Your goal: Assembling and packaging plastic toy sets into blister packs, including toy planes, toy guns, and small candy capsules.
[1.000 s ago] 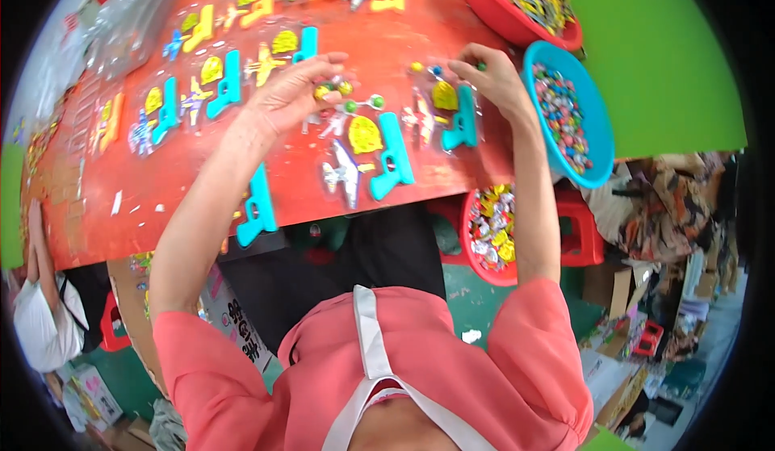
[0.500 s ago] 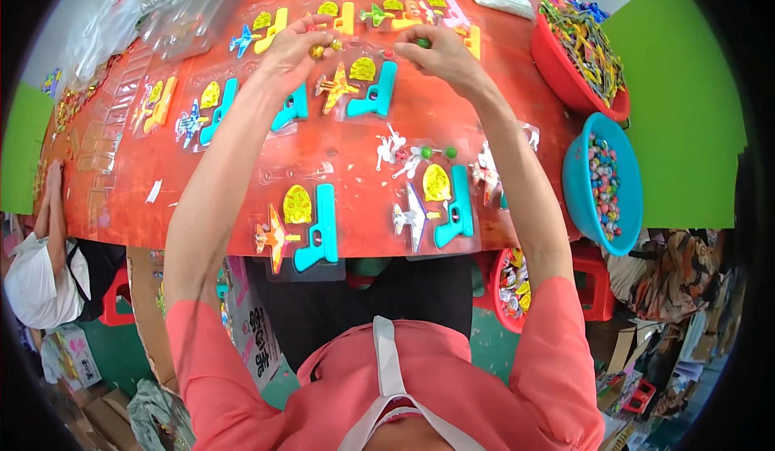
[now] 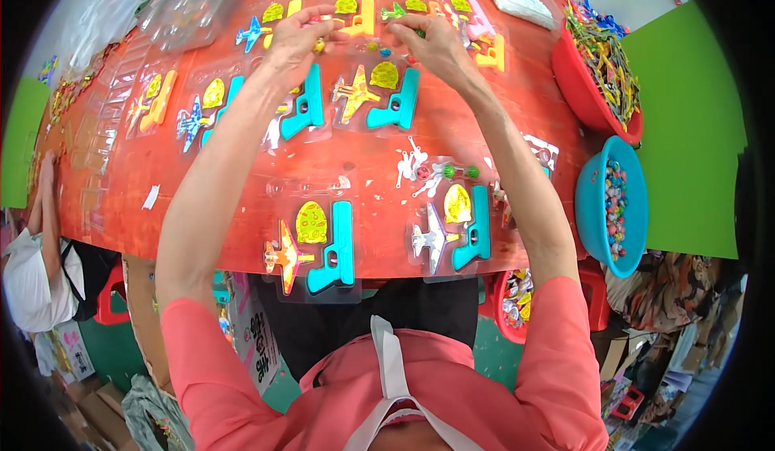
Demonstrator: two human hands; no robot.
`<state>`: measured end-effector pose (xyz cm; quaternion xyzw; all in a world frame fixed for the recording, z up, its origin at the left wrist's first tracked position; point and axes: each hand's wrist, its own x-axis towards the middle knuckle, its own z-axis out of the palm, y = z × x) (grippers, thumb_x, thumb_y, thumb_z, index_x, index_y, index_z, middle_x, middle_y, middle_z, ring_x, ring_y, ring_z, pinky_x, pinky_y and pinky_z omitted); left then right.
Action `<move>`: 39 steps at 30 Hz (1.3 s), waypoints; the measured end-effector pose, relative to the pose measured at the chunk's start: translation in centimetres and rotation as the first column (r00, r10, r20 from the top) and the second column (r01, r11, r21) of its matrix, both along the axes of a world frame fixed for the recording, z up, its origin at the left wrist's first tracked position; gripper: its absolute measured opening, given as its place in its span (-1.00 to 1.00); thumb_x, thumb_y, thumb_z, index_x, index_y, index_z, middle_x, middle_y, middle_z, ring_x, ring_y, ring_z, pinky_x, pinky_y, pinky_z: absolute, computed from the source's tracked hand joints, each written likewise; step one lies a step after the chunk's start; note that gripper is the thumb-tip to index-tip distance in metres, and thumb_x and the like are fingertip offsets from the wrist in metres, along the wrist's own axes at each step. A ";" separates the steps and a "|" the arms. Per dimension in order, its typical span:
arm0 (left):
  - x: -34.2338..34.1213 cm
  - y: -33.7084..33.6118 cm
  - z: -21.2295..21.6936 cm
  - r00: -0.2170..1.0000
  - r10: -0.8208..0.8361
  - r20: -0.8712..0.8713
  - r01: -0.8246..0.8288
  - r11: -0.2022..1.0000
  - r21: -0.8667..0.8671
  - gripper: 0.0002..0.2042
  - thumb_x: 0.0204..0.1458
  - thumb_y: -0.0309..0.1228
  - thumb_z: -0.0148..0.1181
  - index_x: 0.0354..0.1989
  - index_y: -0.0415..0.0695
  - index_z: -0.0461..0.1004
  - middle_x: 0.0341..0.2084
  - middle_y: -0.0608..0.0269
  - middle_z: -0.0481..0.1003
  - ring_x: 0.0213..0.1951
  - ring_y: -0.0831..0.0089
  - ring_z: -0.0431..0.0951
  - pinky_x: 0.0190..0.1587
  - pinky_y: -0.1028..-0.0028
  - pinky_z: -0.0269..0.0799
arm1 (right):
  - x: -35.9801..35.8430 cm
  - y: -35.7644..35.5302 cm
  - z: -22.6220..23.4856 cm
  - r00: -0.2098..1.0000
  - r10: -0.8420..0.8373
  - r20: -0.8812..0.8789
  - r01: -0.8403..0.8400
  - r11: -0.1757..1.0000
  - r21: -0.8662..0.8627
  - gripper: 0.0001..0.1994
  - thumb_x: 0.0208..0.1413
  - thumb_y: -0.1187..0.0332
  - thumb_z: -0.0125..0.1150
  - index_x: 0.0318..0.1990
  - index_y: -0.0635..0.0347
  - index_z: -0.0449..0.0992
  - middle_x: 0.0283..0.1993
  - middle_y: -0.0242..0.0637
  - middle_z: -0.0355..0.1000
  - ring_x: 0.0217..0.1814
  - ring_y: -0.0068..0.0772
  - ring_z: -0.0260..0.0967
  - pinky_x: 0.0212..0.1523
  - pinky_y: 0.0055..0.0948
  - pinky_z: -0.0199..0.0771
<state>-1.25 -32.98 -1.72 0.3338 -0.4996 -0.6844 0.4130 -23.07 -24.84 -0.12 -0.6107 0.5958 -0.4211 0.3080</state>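
My left hand (image 3: 300,38) is held over the far row of toy sets, its fingers curled round a small yellow ball (image 3: 320,45). My right hand (image 3: 432,46) is across from it, thumb and fingertips pinched together. A speck of green shows at its palm, but what the fingers hold is hidden. Between the hands, a blue ball (image 3: 385,52) and a red ball (image 3: 411,60) sit in a clear plastic tray. That tray also carries a teal toy gun (image 3: 395,102), a yellow patterned toy plane (image 3: 355,94) and a yellow oval piece (image 3: 384,75).
Nearer me lie two more sets with teal toy guns (image 3: 335,245), and green balls (image 3: 460,171) beside white plastic pieces (image 3: 410,163). At right stand a red basin (image 3: 565,68) of colourful strips and a blue basin (image 3: 589,209) of balls. Another person's arm (image 3: 48,209) rests at far left.
The view has shifted, so the table sits lower and further right. Blue and red balls now show in the tray between my hands. Fewer balls show in my left hand.
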 end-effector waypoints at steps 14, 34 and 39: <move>13.3 5.6 2.8 0.991 0.075 0.114 -0.082 0.995 0.051 -0.68 0.22 -0.44 0.08 0.10 -0.30 0.34 -0.28 0.13 0.50 -0.43 0.56 0.43 -0.49 0.57 0.37 | 1.5 6.6 1.2 0.812 0.409 -0.416 -0.388 0.911 0.138 -0.79 0.16 0.34 0.19 -0.14 0.28 0.56 -0.29 -0.06 0.56 -0.30 -0.23 0.52 -0.26 -0.29 0.47; 11.8 -1.5 1.1 0.563 0.368 0.740 0.270 0.764 -0.586 -0.65 0.00 -0.21 0.30 -0.14 -0.21 0.59 -0.46 0.13 0.59 -0.37 0.35 0.59 -0.24 0.34 0.47 | 8.4 -5.4 0.7 0.733 0.338 -0.591 -0.452 0.891 -0.050 -0.73 0.08 0.26 0.27 -0.17 0.28 0.52 -0.36 -0.21 0.47 -0.32 -0.40 0.40 -0.27 -0.34 0.40; 11.4 -1.5 -1.2 0.511 0.528 0.678 0.270 0.651 -0.710 -0.73 0.06 -0.28 0.25 -0.18 -0.23 0.59 -0.55 0.18 0.52 -0.42 0.51 0.52 -0.35 0.44 0.41 | 9.5 -6.9 -0.6 0.801 0.265 -0.536 -0.424 0.885 -0.195 -0.69 0.11 0.21 0.26 -0.13 0.28 0.55 -0.35 -0.21 0.51 -0.34 -0.39 0.41 -0.29 -0.34 0.41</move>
